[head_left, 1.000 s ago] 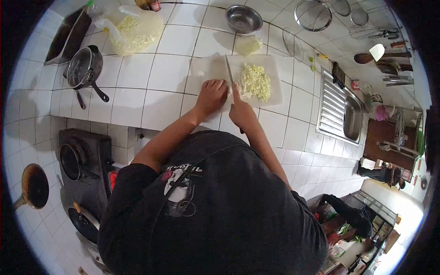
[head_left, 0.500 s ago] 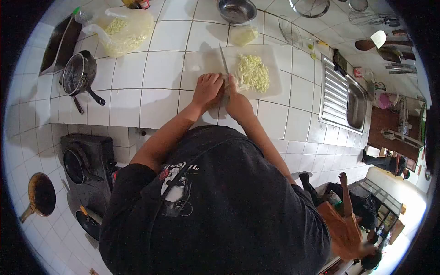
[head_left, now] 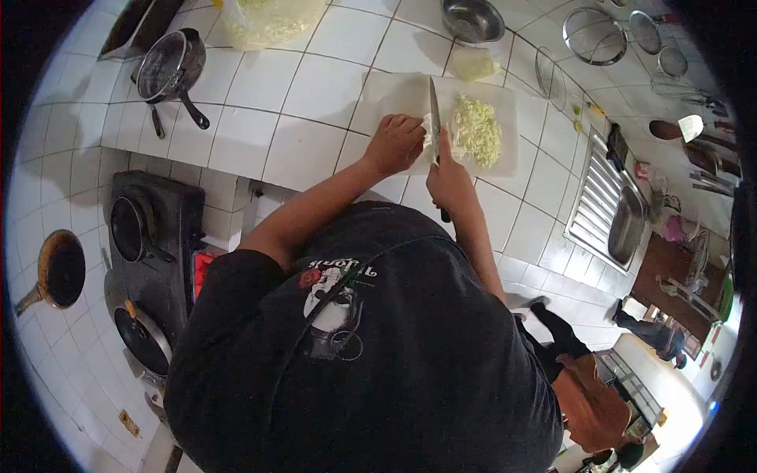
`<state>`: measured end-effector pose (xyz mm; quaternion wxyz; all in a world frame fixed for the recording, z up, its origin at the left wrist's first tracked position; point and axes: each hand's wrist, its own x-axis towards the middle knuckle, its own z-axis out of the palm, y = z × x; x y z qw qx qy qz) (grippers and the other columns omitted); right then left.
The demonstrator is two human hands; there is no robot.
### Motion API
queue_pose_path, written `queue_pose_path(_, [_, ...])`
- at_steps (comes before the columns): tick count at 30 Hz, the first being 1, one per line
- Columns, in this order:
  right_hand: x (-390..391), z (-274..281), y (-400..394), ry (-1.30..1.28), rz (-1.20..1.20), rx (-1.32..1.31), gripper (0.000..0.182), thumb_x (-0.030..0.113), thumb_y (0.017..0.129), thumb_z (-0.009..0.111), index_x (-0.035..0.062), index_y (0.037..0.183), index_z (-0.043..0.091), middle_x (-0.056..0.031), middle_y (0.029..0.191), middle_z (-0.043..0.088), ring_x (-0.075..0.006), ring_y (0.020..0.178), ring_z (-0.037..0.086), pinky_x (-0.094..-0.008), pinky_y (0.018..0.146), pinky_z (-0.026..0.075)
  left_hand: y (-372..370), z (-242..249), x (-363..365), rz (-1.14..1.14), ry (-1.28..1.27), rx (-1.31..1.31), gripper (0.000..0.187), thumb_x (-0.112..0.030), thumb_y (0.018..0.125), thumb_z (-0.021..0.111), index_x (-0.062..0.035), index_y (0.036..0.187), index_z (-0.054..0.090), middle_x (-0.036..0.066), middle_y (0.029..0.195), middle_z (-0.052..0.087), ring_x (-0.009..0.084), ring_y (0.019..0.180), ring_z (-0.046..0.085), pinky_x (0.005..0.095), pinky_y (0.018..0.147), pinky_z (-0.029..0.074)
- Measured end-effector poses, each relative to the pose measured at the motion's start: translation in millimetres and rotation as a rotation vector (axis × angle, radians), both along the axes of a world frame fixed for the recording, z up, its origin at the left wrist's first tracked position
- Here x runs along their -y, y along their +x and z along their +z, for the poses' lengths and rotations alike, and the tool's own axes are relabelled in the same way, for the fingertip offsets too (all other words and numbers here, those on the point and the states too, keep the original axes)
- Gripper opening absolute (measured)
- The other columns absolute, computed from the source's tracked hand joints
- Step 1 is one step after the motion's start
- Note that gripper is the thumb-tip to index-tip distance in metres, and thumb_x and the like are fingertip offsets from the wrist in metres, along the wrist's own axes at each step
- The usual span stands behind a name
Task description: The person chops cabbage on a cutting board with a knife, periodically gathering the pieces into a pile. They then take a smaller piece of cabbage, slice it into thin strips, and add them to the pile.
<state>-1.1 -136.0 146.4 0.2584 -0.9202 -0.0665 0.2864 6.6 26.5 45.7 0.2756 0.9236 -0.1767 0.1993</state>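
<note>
A white cutting board (head_left: 392, 92) lies on the tiled counter. My right hand (head_left: 456, 185) is closed around the handle of a kitchen knife (head_left: 434, 109), index finger along the blade, which points away from me. Just left of the blade, my left hand (head_left: 396, 145) has its fingers curled down on a pale piece of cabbage (head_left: 428, 132), mostly hidden beneath them. Shredded cabbage (head_left: 479, 135) is heaped on the board right of the knife. Behind the board's far edge sits a larger pale-green cabbage piece (head_left: 475, 65).
A metal bowl (head_left: 473, 21) stands behind the board. Far left are a bag of shredded cabbage (head_left: 272, 20) and black pans (head_left: 169, 67). To the right is a sink (head_left: 628, 225); a stove (head_left: 154, 205) is at lower left. A person in orange (head_left: 591, 402) is behind right.
The camera view has shifted, so the counter appears farther right and higher. Both hands remain at the board, with the knife still in my right hand and standing more upright in view.
</note>
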Motion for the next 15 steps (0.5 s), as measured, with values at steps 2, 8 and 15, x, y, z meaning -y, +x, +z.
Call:
queue_pose_path(2, [-4.0, -17.5, -2.9, -0.044, 0.011, 0.095, 0.084, 0.008, 0.092, 0.047, 0.0105, 0.162, 0.003, -0.0374, 0.087, 0.067, -0.0522, 0.083, 0.068, -0.0583, 0.075, 0.053, 1.9, -3.4, -1.0, -0.031, 0.051, -0.087, 0.029, -0.017, 0.086, 0.068, -0.0073, 0.113, 0.064, 0.012, 0.122, 0.064, 0.0318, 0.117, 0.058, 0.0486, 0.1, 0.042])
queue_pose_path(8, [0.9, 16.9, -0.1, -0.034, 0.03, -0.031, 0.084, 0.007, 0.091, 0.047, 0.0116, 0.163, 0.003, -0.0362, 0.088, 0.068, -0.051, 0.083, 0.068, -0.0588, 0.076, 0.053, -1.0, 1.0, 0.5, -0.028, 0.023, -0.074, 0.029, -0.015, 0.084, 0.067, -0.007, 0.111, 0.065, 0.011, 0.122, 0.064, 0.0322, 0.118, 0.058, 0.0484, 0.1, 0.042])
queue_pose_path(15, [12.2, -14.1, 3.7, -0.033, 0.072, 0.117, 0.086, 0.01, 0.09, 0.049, 0.0123, 0.163, 0.004, -0.0358, 0.087, 0.068, -0.0514, 0.086, 0.068, -0.0604, 0.079, 0.052, 4.8, 1.7, 2.6, -0.025, 0.004, -0.031, 0.02, -0.018, 0.087, 0.067, -0.0079, 0.104, 0.066, 0.008, 0.118, 0.066, 0.0283, 0.113, 0.059, 0.0475, 0.1, 0.042])
